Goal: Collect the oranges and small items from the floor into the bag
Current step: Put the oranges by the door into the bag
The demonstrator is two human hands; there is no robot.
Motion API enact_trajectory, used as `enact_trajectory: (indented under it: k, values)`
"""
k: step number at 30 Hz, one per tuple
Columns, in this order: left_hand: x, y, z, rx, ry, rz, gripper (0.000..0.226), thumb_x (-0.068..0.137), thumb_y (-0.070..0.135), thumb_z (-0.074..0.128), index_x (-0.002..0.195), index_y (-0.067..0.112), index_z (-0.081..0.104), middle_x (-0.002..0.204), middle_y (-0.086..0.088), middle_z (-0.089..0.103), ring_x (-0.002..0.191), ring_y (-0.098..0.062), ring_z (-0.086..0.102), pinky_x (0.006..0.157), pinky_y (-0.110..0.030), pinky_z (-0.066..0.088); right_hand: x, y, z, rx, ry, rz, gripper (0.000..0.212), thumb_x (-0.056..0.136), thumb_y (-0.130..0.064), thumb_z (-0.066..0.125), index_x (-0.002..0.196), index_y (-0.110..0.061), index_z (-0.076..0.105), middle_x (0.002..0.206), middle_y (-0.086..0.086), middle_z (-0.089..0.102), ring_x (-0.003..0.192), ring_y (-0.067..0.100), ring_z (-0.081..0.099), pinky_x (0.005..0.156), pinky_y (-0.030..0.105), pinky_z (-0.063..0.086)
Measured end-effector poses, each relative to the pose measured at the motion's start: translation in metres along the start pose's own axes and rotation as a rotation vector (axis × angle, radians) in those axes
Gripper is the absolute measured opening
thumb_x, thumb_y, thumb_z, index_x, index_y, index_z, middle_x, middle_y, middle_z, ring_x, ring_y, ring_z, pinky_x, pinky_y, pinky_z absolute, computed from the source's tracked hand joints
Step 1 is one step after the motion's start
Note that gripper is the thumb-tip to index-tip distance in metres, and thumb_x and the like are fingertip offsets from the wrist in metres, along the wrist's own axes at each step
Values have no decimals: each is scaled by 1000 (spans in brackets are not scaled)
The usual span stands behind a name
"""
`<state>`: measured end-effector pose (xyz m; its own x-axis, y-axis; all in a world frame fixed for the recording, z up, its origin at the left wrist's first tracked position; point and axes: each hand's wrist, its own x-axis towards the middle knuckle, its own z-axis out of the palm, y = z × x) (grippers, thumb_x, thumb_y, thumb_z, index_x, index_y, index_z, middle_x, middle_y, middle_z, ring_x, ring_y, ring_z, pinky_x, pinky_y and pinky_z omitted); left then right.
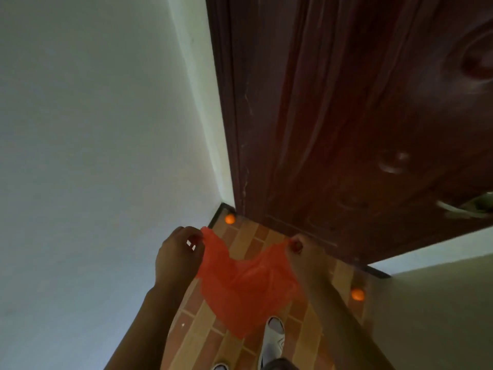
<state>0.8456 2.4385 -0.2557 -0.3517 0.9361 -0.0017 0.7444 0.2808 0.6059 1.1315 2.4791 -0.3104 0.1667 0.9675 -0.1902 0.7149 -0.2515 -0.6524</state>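
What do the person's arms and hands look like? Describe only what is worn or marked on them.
Both forearms are bare, with no sleeves in view. The left hand shows no ring, watch or glove. The right hand has a fingernail that looks painted dark red. The frame is dim and soft, so finer marks cannot be told.

bag (241,284) between two floor oranges (230,218)

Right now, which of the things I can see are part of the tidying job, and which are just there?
Part of the job:
thin orange-red plastic bag, a handle in each of the hands, left and right
round orange in the corner
round orange by the right wall

Just there:
dark brown wooden door
white shoes
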Motion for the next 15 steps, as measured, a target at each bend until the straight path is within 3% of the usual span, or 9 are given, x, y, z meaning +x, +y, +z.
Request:
enact_trajectory:
  k: [8,15]
  values:
    - [27,-23,3,41,63,-96,18,87,10,71,93,27,74,88,14,67,65,-5,61,62,-27,49,52,-21,34,-4,-121,-69,7,89,-20,71,96,-21,70,86,-6,67,78,12,57,69,27,37]
    - [57,-58,4,0,38,-81,18,86,9,72,92,26,73,87,12,67,64,-6,60,64,-30,51,45,-29,56,-53,-125,-29,10,91,-23,71,100,-24,69,83,-14,61,83,14,65,69,27,40]
